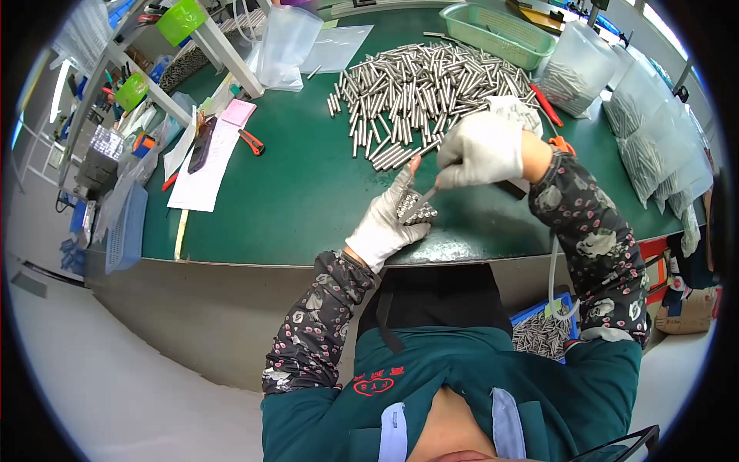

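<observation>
Teal shirt (pixel 477 354) is seen closest. Bundled metal pins (pixel 425 213) are clamped in the left hand (pixel 387 225) over the counter (pixel 300 192), with a thin grey piece (pixel 421 202) pinched against them by the right hand (pixel 485 150).

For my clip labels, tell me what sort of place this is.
Likely a factory workshop: a pile of metal rods lies on a green workbench, and clear bags on the right hold similar ones.

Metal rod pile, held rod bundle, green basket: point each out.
Metal rod pile (pixel 431 83): head view, middle of heap.
Held rod bundle (pixel 426 214): head view, visible rod ends.
Green basket (pixel 493 48): head view, near wall.
</observation>
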A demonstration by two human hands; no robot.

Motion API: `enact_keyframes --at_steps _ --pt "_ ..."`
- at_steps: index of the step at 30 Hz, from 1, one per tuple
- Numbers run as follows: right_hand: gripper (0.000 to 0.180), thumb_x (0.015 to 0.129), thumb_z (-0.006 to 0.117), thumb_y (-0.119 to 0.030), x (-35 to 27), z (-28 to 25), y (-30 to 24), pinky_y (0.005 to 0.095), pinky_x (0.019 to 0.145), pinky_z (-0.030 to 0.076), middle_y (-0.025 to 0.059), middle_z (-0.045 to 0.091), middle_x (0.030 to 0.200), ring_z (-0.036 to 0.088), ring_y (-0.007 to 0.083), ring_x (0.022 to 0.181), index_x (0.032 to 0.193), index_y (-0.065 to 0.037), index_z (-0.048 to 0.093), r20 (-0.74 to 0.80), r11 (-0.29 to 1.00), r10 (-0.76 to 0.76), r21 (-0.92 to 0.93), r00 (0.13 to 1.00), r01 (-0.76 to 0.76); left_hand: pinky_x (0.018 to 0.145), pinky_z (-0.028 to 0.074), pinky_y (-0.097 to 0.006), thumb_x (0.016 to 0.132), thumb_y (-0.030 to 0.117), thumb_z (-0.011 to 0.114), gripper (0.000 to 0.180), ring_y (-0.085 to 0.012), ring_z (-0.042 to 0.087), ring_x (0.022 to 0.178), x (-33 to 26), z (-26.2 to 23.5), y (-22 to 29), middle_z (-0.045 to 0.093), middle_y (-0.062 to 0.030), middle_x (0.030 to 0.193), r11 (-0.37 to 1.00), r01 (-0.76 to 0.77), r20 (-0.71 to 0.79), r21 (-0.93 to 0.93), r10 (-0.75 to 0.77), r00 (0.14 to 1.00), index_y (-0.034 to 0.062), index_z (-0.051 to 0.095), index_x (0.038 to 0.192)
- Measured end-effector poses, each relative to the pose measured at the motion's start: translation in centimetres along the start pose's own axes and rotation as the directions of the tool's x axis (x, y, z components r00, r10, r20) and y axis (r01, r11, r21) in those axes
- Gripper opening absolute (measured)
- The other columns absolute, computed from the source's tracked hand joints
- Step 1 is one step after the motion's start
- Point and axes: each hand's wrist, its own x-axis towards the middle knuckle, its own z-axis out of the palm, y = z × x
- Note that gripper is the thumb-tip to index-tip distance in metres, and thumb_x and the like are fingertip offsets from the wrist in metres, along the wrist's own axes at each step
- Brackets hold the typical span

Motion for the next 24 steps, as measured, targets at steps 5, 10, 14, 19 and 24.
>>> enact_keyframes --at_steps 5,10,14,19,24 --pt "0.022 0.07 0.065 -0.03 -0.2 -0.1 2.2 0.034 0.053 0.045 0.0083 0.06 0.062 0.058 0.0251 0.057 0.068 -0.008 0.066 0.041 0.981 0.176 -0.088 0.984 -0.172 0.074 0.044 -0.02 0.063 -0.012 0.065 0.098 -0.0076 0.052 0.078 -0.1 -0.3 0.3 0.053 0.0 0.089 0.987 0.008 0.058 0.158 -0.017 0.998 0.0231 0.017 0.141" --pt "0.021 0.069 0.066 -0.03 0.3 0.4 1.0 0.0334 0.052 0.045 0.01 0.06 0.063 0.058 0.0255 0.056 0.071 -0.009 0.067 0.012 0.999 0.038 0.003 0.999 -0.038 0.075 0.043 -0.02 0.063 -0.013 0.064 0.098 -0.0064 0.05 0.078 -0.2 -0.3 0.1 0.052 0.0002 0.09 0.978 -0.027 0.034 0.205 0.021 0.999 0.0243 0.019 0.141" --pt "0.022 0.07 0.067 -0.03 0.6 0.6 1.3 0.0337 0.051 0.044 0.0114 0.059 0.061 0.057 0.0264 0.056 0.072 -0.008 0.067 0.091 0.999 0.05 0.009 0.995 -0.051 0.074 0.045 -0.021 0.064 -0.013 0.064 0.096 -0.006 0.051 0.074 0.0 -0.3 -0.8 0.053 0.0017 0.082 0.978 -0.105 0.013 0.178 0.105 0.994 0.0249 0.019 0.14" --pt "0.02 0.071 0.066 -0.028 -0.9 -1.0 1.5 0.0341 0.054 0.044 0.0101 0.059 0.06 0.057 0.0257 0.057 0.07 -0.008 0.066 0.052 0.977 0.202 -0.084 0.978 -0.197 0.073 0.043 -0.02 0.063 -0.014 0.064 0.097 -0.006 0.049 0.075 0.2 0.0 0.5 0.05 0.0018 0.084 0.992 0.08 0.04 0.096 -0.084 0.996 0.0233 0.02 0.14" --pt "0.028 0.071 0.064 -0.038 -0.1 1.1 1.4 0.0352 0.056 0.047 0.0121 0.06 0.063 0.059 0.0286 0.058 0.076 -0.01 0.068 0.024 1.0 0.018 -0.005 1.0 -0.018 0.073 0.04 -0.018 0.063 -0.014 0.064 0.096 -0.0053 0.046 0.072 -0.1 -0.4 0.4 0.048 0.0029 0.081 0.99 0.03 0.043 0.139 -0.036 0.998 0.0209 0.02 0.141"
